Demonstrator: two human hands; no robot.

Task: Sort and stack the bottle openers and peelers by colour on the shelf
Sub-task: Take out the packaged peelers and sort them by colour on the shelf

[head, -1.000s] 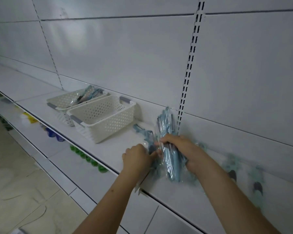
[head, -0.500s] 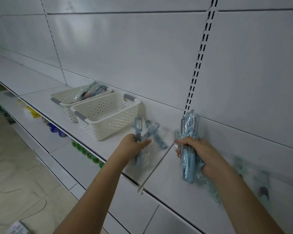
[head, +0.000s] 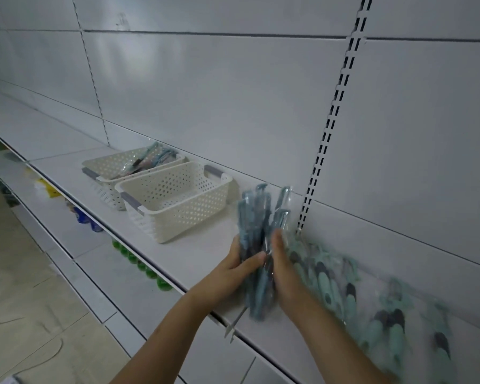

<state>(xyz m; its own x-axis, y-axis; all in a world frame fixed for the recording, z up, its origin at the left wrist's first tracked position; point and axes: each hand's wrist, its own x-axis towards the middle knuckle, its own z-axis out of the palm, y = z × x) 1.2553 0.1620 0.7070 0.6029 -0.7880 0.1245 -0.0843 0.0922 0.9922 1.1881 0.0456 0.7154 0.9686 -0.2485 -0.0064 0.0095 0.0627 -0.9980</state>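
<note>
A bundle of blue peelers in clear wrappers (head: 257, 245) stands upright above the white shelf (head: 205, 239), held between both hands. My left hand (head: 237, 268) grips the bundle from the left, thumb across its front. My right hand (head: 281, 261) holds it from the right, fingers curled round the packs. To the right, several green peelers with dark grey tips (head: 333, 284) lie in a row on the shelf against the back wall, blurred. More wrapped tools (head: 147, 159) lie in the far basket.
Two white perforated baskets stand on the shelf to the left: the near basket (head: 175, 200) and the far basket (head: 114, 167). A slotted upright (head: 330, 128) runs up the back wall. Green bottles (head: 139, 261) sit on the lower shelf. Tiled floor at lower left.
My left hand has brought its blue peelers to the right and joined them with the bundle in my right hand. Both hands now hold one bundle together.
</note>
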